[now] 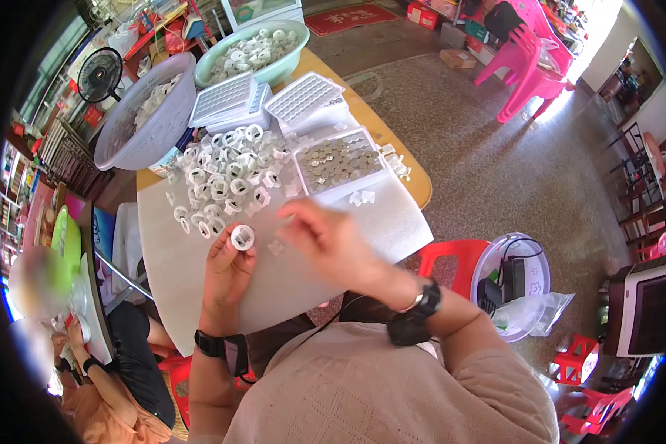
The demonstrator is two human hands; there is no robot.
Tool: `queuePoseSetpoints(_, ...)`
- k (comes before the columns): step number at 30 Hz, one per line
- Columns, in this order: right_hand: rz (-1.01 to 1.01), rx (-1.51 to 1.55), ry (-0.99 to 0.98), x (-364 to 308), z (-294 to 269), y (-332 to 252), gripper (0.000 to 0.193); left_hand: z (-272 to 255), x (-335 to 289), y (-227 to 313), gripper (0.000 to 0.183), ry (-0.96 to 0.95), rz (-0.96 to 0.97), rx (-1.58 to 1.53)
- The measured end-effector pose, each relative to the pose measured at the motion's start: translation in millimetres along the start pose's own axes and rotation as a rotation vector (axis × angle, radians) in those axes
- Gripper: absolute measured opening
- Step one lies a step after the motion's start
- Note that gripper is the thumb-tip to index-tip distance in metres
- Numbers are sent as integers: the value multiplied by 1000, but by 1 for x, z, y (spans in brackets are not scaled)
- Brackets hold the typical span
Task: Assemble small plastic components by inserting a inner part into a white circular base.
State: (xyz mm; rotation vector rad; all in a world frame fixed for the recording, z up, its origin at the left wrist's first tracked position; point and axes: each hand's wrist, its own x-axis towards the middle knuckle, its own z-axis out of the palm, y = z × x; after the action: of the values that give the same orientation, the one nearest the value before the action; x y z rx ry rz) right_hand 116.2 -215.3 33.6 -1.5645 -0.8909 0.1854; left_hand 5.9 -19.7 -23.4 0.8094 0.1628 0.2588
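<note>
Facing the camera, the white ring [238, 243], long axis indiscernible, is pinched at fingertips of the left hand [229, 274]; whether the blurred right hand [329, 240] grips cannot be told.

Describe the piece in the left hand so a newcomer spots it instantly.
Find the pale-topped table in front of the person. On it, nearer the person than the heap of white parts, the left hand holds a round white piece. Lookalikes lie loose in the heap; this one is gripped, its white ring showing around a greyish centre.
</note>
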Motion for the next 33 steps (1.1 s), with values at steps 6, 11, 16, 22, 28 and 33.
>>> queuePoseSetpoints(6,-32,-541,438,56,-131,60,10,2,0,5,30,39,-27,-39)
queuePoseSetpoints(11,18,-739,195,82,-149,126,15,3,0,5,30,-12,-64,12)
queuePoseSetpoints(16,123,-851,91,89,-144,140,17,2,0,4,30,21,-69,1)
queuePoseSetpoints(22,121,-799,74,88,-145,136,15,6,0,4,30,50,-62,7)
queuePoseSetpoints(28,-55,-751,61,85,-139,138,12,7,-7,8,32,80,-47,27)
queuePoseSetpoints(33,72,-685,122,80,-153,141,11,1,2,3,32,46,-41,-67)
